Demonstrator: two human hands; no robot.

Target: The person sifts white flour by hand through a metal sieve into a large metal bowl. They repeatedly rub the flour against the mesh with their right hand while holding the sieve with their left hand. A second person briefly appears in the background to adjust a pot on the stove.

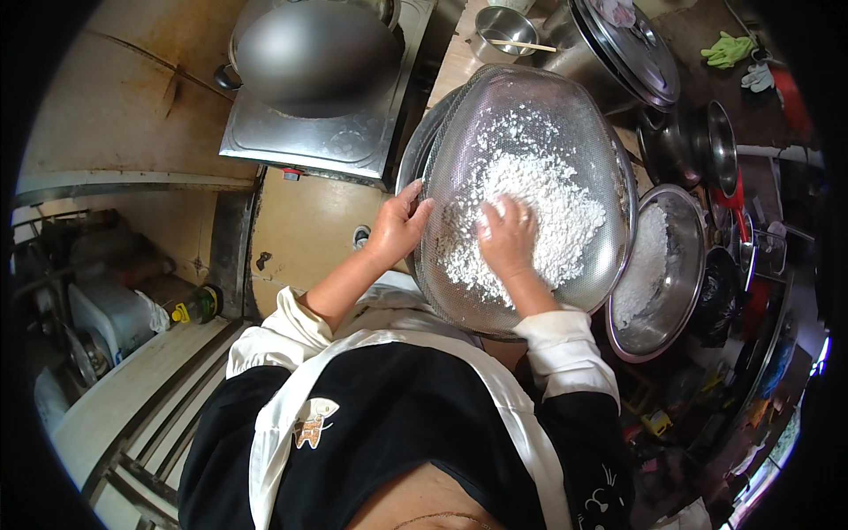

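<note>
A large metal mesh sieve [457, 278] rests over a wide metal basin [419, 142], whose rim shows at the left. Clumpy white powder, like damp flour, [563, 218] lies heaped on the mesh, with looser crumbs towards the far side. My left hand [399, 225] holds the sieve's left rim, thumb on the inner side. Pressed into the left part of the heap is my right hand [510, 238], palm down. White powder coats its fingers, and their tips are partly hidden in the crumbs.
To the right, a steel bowl [682, 291] holds more white powder. A steel stove [305, 142] carries a large pot, blurred, at the upper left. Beyond the sieve stand a small metal pot [507, 30] with a chopstick across it and a tall lidded stockpot [583, 73].
</note>
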